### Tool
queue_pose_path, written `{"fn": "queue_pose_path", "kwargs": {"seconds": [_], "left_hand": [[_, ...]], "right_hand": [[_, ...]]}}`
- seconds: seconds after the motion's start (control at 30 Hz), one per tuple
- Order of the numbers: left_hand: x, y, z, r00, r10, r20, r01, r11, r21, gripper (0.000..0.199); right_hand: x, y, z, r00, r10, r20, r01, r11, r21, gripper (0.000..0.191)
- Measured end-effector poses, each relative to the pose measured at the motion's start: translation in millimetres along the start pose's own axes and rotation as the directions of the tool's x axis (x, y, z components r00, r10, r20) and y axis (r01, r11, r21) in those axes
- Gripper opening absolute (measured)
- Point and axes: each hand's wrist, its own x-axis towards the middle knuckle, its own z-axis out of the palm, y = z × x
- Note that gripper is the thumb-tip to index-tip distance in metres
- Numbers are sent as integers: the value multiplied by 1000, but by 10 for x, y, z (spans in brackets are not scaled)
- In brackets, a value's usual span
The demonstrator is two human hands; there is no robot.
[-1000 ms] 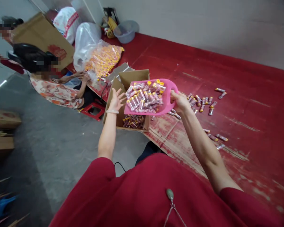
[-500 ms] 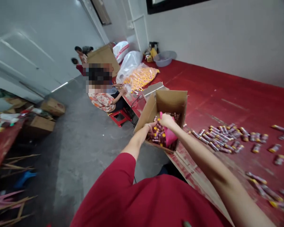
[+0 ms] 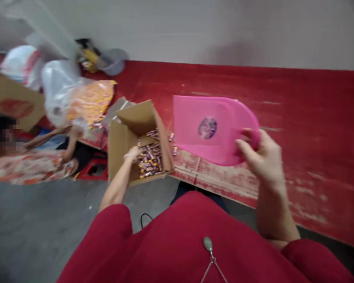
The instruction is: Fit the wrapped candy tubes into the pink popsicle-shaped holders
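Observation:
My right hand (image 3: pixel 264 159) grips the handle end of a pink plastic scoop (image 3: pixel 211 127), held up over the red platform. Its underside faces me, with a round sticker on it, and nothing lies on the visible side. My left hand (image 3: pixel 132 154), wearing a pale bracelet, is at the near side of an open cardboard box (image 3: pixel 129 135), blurred beside a heap of plastic tubes with yellow caps (image 3: pixel 150 161). Those tubes fill the box bottom. A few loose tubes (image 3: pixel 174 151) lie just outside the box's right wall.
A seated co-worker in a floral top (image 3: pixel 26 167) is at the left, beside a red stool (image 3: pixel 96 171). Behind are a clear bag of yellow-and-orange items (image 3: pixel 90 102), white bags (image 3: pixel 22 65), and a grey basin (image 3: pixel 113 62). The worn red platform (image 3: pixel 306 98) spreads right.
The pink scoop has left the box and is up at the right, flipped underside toward me. The tubes in the box lie in a heap. My view has swung right.

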Motion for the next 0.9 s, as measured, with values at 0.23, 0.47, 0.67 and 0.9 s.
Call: {"fn": "queue_pose_path", "kwargs": {"seconds": [0.23,0.47,0.67,0.9], "left_hand": [[162,1018,899,692,513,-508,-584,811,25,32],[824,1137,3163,997,9,74,-26,972,234,66],[1527,882,3793,961,-276,-27,266,892,366,88],[1636,1006,4503,955,-286,-73,294,889,352,77]], "right_hand": [[-442,2388,-2503,453,593,-665,-663,723,193,18],[39,3456,-2822,446,734,-512,-705,641,304,18],[690,3630,-1831,643,731,-227,-695,682,229,33],[955,3493,-57,698,703,-135,-658,705,265,38]]}}
